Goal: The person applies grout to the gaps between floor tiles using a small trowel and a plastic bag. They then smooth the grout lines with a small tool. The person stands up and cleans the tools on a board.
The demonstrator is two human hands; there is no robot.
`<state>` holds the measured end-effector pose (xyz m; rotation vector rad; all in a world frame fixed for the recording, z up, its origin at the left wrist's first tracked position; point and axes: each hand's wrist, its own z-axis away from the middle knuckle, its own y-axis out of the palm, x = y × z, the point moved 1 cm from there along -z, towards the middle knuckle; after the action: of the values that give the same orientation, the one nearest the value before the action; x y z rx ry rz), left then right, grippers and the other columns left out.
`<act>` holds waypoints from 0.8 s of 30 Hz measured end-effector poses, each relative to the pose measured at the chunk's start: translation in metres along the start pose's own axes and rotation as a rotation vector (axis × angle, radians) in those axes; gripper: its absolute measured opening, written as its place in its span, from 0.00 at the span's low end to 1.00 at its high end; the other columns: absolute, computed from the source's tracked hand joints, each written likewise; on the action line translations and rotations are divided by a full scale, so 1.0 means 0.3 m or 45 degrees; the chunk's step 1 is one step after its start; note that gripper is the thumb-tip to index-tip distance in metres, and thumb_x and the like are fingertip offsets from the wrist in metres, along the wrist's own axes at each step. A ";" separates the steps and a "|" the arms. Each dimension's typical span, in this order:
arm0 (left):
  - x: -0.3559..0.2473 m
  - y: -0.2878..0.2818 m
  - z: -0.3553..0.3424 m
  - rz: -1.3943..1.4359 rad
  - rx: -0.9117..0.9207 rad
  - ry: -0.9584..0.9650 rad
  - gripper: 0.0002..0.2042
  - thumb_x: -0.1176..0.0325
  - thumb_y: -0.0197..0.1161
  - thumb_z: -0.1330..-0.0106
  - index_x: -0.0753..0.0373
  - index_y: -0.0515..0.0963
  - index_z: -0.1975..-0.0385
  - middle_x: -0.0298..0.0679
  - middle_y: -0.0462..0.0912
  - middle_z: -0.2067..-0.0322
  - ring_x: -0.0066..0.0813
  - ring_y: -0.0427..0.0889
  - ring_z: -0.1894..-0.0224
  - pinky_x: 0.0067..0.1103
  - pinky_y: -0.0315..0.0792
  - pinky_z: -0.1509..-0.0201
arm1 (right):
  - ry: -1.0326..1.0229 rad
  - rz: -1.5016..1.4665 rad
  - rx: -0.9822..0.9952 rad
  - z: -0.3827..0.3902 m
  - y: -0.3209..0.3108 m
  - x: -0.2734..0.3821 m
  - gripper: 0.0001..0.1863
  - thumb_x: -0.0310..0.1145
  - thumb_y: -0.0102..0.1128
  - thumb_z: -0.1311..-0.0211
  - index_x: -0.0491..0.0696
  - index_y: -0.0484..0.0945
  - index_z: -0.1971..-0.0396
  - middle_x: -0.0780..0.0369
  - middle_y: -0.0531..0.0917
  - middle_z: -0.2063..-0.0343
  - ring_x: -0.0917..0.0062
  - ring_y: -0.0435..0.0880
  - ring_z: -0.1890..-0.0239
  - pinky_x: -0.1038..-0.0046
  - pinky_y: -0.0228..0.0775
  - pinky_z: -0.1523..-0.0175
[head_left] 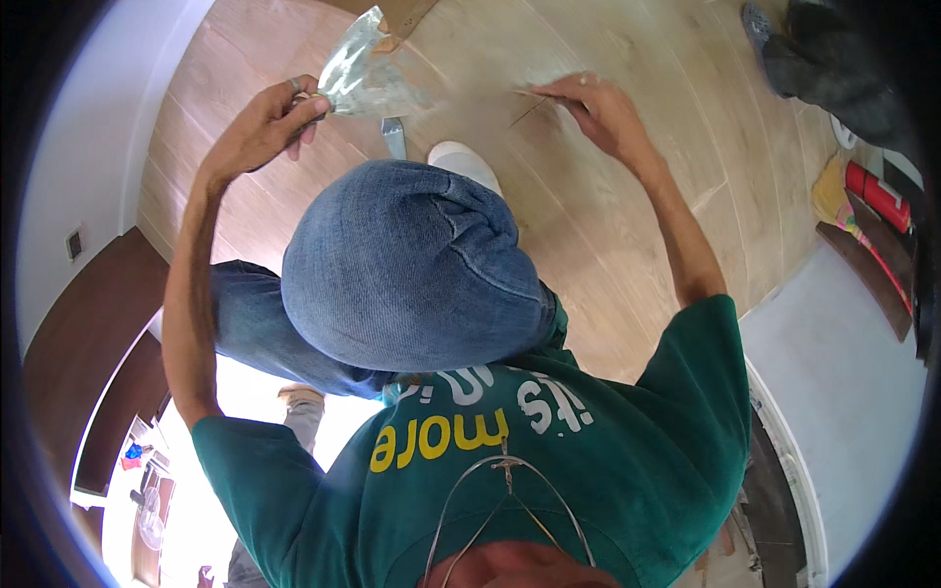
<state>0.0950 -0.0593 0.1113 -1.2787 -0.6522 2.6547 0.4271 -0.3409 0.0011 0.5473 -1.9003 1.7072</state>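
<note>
Gripping clear plastic film (363, 80) by near-left edge in left hand (274, 122), fingers closed; held over wood-plank floor (618, 255), forward of bent denim knee (407, 265), near flat grey blade (394, 139). Pinching thin piece (532, 93), too blurred to identify, between thumb and fingertips of right hand (602, 110), well apart from film.

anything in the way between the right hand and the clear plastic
No obstacle is visible between the right hand and the clear plastic held in the left hand; the plastic's right edge is blurred.
</note>
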 end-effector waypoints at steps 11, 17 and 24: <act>0.138 -0.069 0.077 0.010 0.052 -0.182 0.19 0.50 0.56 0.22 0.62 0.78 0.60 0.29 0.74 0.81 0.17 0.73 0.81 0.17 0.69 0.76 | -0.051 0.560 0.041 0.227 0.387 -0.071 0.30 0.23 0.58 0.43 0.68 0.82 0.42 0.71 0.81 0.42 0.72 0.76 0.38 0.58 0.62 0.37; 0.153 -0.081 0.109 0.031 0.067 -0.207 0.18 0.50 0.57 0.22 0.62 0.77 0.61 0.30 0.74 0.81 0.17 0.73 0.81 0.16 0.68 0.76 | -0.107 0.609 0.251 0.214 0.331 -0.123 0.26 0.27 0.56 0.39 0.68 0.83 0.43 0.71 0.81 0.43 0.73 0.75 0.37 0.56 0.61 0.36; 0.154 -0.079 0.113 0.061 0.068 -0.164 0.18 0.50 0.57 0.22 0.62 0.77 0.61 0.30 0.74 0.81 0.17 0.73 0.82 0.17 0.68 0.76 | -0.152 0.636 0.215 0.160 0.338 -0.096 0.26 0.25 0.61 0.42 0.67 0.84 0.45 0.72 0.82 0.46 0.75 0.76 0.40 0.56 0.61 0.36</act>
<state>0.0377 -0.0357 0.1070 -1.1312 -0.5696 2.7917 0.3819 -0.3775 -0.0991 0.2476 -2.1145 2.2060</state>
